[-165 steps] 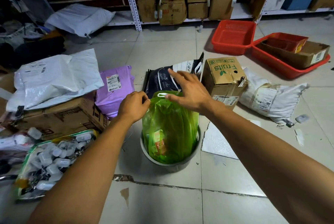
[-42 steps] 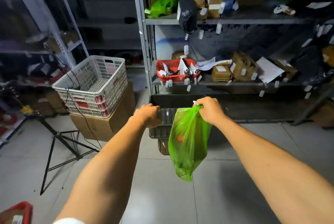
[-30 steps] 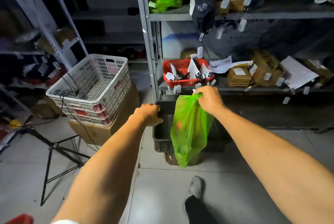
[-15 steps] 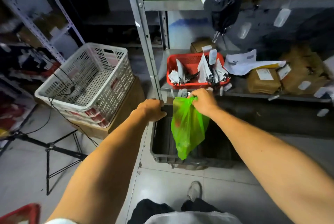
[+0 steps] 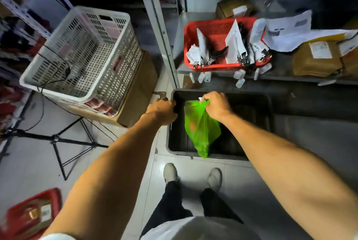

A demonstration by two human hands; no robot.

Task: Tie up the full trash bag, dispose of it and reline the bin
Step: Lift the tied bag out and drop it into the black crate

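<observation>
Head: R hand (image 5: pixel 216 105) fisted on green trash bag (image 5: pixel 201 129) neck, translucent; L hand (image 5: pixel 161 111) grips black crate (image 5: pixel 268 115) rim.

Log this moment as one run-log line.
step: dispose | right hand: holds green trash bag over black bin | left hand: grips bin rim

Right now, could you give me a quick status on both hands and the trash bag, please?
Right hand gripping green trash bag by its neck, hanging over black tub. Left hand on tub's corner. Nothing in the way.
</observation>
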